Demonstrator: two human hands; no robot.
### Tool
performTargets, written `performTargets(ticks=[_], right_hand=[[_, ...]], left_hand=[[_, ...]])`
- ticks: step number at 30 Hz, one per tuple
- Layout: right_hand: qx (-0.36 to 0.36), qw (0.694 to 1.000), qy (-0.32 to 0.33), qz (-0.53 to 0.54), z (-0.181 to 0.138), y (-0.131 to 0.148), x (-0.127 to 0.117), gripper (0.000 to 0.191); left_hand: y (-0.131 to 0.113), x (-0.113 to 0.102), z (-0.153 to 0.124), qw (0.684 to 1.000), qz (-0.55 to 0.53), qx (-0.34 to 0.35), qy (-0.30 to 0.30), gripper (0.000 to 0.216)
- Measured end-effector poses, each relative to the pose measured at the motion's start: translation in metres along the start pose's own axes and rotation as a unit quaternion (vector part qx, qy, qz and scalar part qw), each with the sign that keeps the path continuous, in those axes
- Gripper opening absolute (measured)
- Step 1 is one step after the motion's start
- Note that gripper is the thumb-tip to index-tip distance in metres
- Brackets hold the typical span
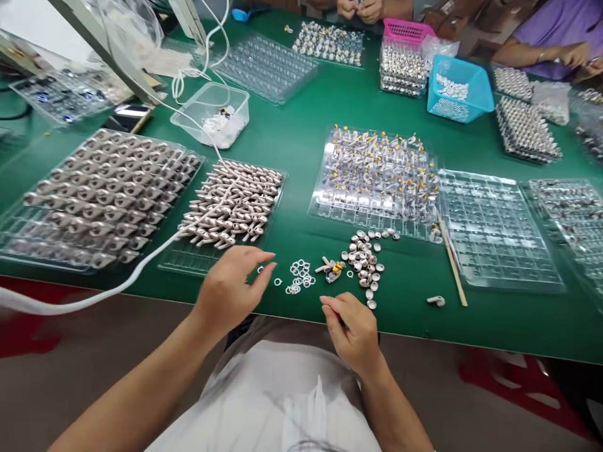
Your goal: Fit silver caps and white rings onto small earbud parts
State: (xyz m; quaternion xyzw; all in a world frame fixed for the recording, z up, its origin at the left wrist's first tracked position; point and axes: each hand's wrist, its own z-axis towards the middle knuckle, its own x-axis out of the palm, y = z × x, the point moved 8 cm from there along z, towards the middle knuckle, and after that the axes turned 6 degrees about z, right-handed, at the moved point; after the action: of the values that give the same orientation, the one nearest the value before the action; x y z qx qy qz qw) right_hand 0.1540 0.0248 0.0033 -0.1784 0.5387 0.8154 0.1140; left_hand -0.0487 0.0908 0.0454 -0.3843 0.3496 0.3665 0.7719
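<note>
My left hand hovers at the front edge of the green table, fingers stretched towards a scatter of small white rings; one ring lies just off its fingertips. My right hand is curled at the table edge with fingers pinched together; what it holds is too small to make out. Just beyond it lie a small white part with a yellow bit and a loose pile of small silver caps.
Clear trays of white earbud-like shells: left, centre-left, centre. An empty clear tray lies at right, with a thin wooden stick beside it. White cable, clear tub, blue basket, pink basket. Other people's hands at the far edge.
</note>
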Motion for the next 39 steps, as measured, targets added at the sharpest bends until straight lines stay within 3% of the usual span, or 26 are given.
performTargets(ticks=[3, 7, 14, 22, 27, 32, 39], right_hand=[[0.003, 1.0, -0.015, 0.006, -0.002, 0.004, -0.005, 0.018], [0.011, 0.999, -0.049, -0.013, -0.007, 0.01, -0.023, 0.011], [0.006, 0.996, -0.068, -0.056, -0.013, 0.005, -0.034, 0.043], [0.004, 0.995, -0.074, -0.066, -0.007, 0.001, -0.031, 0.037], [0.007, 0.988, -0.105, -0.11, -0.005, -0.003, -0.037, 0.036], [-0.012, 0.978, -0.095, -0.183, 0.003, -0.001, -0.035, 0.034], [0.008, 0.971, -0.064, -0.23, 0.023, -0.007, -0.027, 0.03]], left_hand=[[-0.032, 0.032, 0.009, 0.992, -0.084, 0.057, 0.077, 0.016], [-0.048, 0.061, 0.02, 0.982, -0.092, 0.076, 0.148, 0.016], [-0.055, 0.086, 0.025, 0.967, -0.047, 0.054, 0.244, 0.014], [-0.062, 0.087, 0.029, 0.974, -0.025, 0.062, 0.216, 0.009], [-0.057, 0.083, 0.028, 0.982, -0.018, 0.047, 0.182, 0.011], [-0.06, 0.077, 0.029, 0.984, -0.037, 0.062, 0.162, 0.013], [-0.056, 0.064, 0.03, 0.975, -0.143, -0.02, 0.168, 0.01]])
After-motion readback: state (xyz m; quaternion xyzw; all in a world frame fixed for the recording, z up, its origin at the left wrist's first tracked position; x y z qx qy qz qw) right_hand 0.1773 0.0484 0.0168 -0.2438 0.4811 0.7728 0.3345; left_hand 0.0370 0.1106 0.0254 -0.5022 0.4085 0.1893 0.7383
